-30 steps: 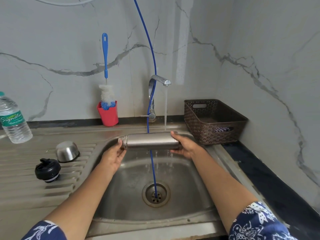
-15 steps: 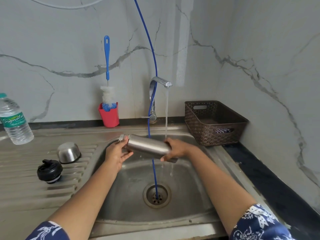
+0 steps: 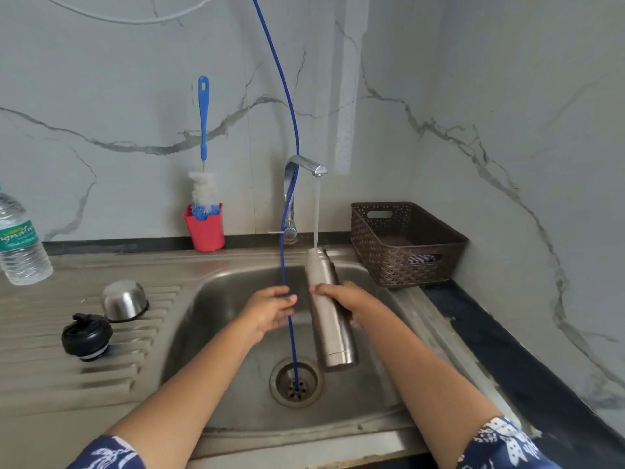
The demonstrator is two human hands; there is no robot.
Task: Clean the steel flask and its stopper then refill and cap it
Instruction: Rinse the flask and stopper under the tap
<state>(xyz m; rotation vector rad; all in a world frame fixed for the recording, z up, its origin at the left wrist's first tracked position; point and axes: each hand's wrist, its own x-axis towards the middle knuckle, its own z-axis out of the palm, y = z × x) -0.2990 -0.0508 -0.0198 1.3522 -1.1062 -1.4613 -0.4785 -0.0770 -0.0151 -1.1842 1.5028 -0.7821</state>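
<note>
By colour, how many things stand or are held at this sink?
Steel: 2, flask and cup
Black: 1, stopper
Red: 1, brush holder
Blue: 1, bottle brush
Brown: 1, basket
Clear: 1, water bottle
Total: 7

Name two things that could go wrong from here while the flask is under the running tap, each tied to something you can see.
1. Only the right hand holds the wet steel flask, tilted over the sink; it might slip and drop.
2. The tap stream meets the flask's narrow mouth, so water may splash or overflow.
3. The left hand is beside the blue tube and could snag it.
</note>
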